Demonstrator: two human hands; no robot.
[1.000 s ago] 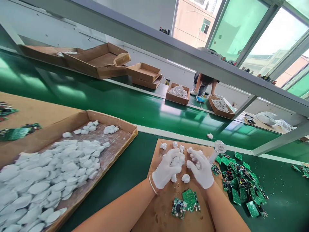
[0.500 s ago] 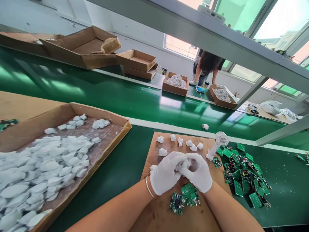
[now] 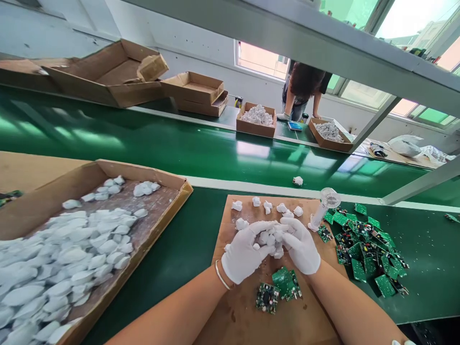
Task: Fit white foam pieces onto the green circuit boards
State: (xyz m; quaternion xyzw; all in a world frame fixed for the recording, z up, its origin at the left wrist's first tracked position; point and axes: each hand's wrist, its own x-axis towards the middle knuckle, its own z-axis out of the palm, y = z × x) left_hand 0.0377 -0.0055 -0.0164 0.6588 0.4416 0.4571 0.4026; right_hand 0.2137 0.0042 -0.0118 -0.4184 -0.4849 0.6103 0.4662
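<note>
Both hands wear white gloves and meet over a brown cardboard sheet [image 3: 244, 316]. My left hand [image 3: 244, 251] and my right hand [image 3: 301, 247] are closed together around a cluster of small white plastic pieces [image 3: 271, 239]. Several loose white pieces [image 3: 266, 207] lie in a row on the sheet just beyond the hands. Two green circuit boards [image 3: 278, 287] lie on the sheet near my wrists.
A wide cardboard tray [image 3: 158, 170] of white shells [image 3: 72, 249] stands at the left. A pile of green circuit boards [image 3: 366, 251] and a clear plastic stand [image 3: 321, 211] lie to the right. Across the green conveyor belt [image 3: 179, 148] stand boxes of white parts [image 3: 256, 117], where another person [image 3: 304, 88] leans.
The hands drew back toward me off the row of white pieces and closed together on a cluster of them. The view tilted down and shifted slightly.
</note>
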